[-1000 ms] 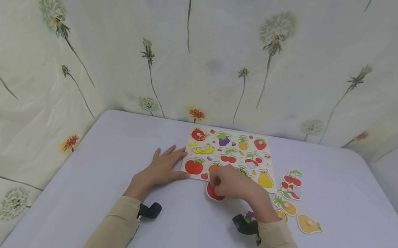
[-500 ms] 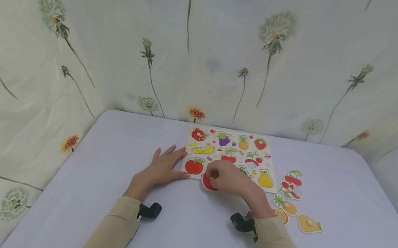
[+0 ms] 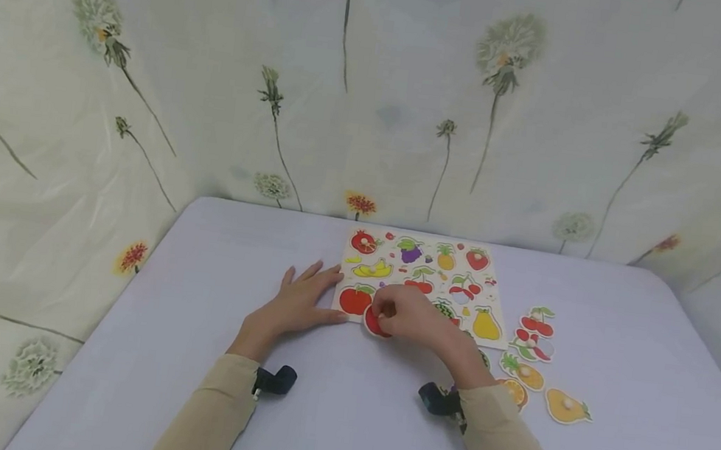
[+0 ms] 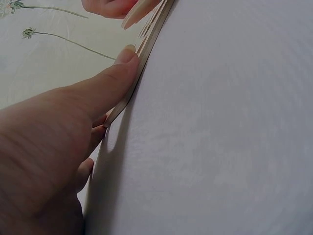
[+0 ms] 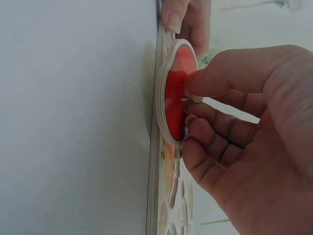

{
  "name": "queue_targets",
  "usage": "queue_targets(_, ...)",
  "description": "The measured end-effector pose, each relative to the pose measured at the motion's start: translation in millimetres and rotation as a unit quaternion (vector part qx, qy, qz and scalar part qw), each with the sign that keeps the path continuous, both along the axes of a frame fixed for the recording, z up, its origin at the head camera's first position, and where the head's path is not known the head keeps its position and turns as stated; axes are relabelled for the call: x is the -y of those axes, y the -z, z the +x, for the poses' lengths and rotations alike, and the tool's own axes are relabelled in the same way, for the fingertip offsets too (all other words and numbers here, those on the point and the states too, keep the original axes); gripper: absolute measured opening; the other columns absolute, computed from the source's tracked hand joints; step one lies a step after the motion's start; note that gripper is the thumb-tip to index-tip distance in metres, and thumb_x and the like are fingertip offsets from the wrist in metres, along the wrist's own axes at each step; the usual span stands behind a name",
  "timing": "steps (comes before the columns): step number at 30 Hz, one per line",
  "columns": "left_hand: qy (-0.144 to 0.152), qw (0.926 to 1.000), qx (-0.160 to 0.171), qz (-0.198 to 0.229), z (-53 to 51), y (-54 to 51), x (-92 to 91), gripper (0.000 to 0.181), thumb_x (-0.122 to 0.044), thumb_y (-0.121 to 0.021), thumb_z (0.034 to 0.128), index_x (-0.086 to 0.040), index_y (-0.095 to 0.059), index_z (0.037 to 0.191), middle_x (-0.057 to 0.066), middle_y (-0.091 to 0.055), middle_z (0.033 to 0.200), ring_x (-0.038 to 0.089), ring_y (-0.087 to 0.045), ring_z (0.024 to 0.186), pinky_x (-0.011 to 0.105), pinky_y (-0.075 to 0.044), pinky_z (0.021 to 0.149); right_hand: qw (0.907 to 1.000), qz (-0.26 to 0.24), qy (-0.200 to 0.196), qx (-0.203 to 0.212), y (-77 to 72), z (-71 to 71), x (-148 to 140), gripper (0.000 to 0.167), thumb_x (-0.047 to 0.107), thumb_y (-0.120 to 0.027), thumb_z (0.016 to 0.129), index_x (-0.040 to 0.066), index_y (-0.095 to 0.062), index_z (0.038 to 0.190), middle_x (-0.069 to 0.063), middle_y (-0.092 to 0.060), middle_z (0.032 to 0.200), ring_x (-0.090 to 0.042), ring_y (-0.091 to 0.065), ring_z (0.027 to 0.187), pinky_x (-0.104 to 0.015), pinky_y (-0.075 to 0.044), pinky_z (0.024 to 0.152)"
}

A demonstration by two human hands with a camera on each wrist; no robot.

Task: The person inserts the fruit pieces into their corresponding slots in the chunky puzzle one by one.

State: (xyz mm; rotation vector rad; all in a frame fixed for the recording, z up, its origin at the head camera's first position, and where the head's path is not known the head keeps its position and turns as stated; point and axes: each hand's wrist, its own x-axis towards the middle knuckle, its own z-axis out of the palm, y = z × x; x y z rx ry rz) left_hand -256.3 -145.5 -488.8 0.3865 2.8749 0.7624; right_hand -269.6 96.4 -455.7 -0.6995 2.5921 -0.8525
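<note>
My right hand (image 3: 413, 316) pinches a red, apple-shaped puzzle piece (image 5: 176, 100) between thumb and fingers, by a small pale knob. In the right wrist view the piece stands tilted over the near edge of the fruit puzzle board (image 3: 392, 255). It is beside the printed red apple (image 3: 355, 300) at the board's lower left. My left hand (image 3: 298, 303) lies flat with fingers spread, fingertips at the board's left edge. Its thumb touches the board's near corner in the left wrist view. My right hand hides part of the board's bottom row.
Loose knobbed pieces lie right of the board: cherries (image 3: 537, 324), a red-and-white piece (image 3: 532, 345), a pineapple (image 3: 525, 374), an orange slice (image 3: 516, 393) and a pear (image 3: 567, 407). A green piece (image 3: 484, 359) shows partly behind my right wrist. A floral-patterned curtain (image 3: 387, 109) stands behind the table.
My right hand has carried the red piece left and slightly away from me, from in front of the board to its near edge. The left hand stays at the board.
</note>
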Motion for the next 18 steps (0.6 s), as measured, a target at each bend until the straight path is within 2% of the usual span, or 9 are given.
queue_targets(6,0.000,0.9999,0.010,0.003,1.4,-1.5,0.1,0.085,-0.060,-0.071,0.0817,-0.027,-0.039,0.153,-0.009,-0.032,0.163,0.021,-0.010,0.157,0.061,0.002,0.124,1.0000,0.004,-0.002,0.005,0.7,-5.4,2,0.009,0.019,-0.073,0.087,0.023,-0.066,0.091,0.005,-0.064,0.089,-0.015,-0.058,0.087,-0.027,-0.052,0.070)
queue_targets(18,0.004,1.0000,0.002,0.008,-0.1,-0.5,1.6,0.083,-0.062,-0.069,0.0823,-0.028,-0.040,0.152,-0.009,-0.032,0.163,0.022,-0.011,0.157,0.061,0.002,0.124,0.9999,0.010,0.001,0.014,-2.0,-17.4,15,0.006,0.020,-0.071,0.089,0.022,-0.068,0.095,0.005,-0.065,0.096,-0.016,-0.057,0.091,-0.027,-0.051,0.070)
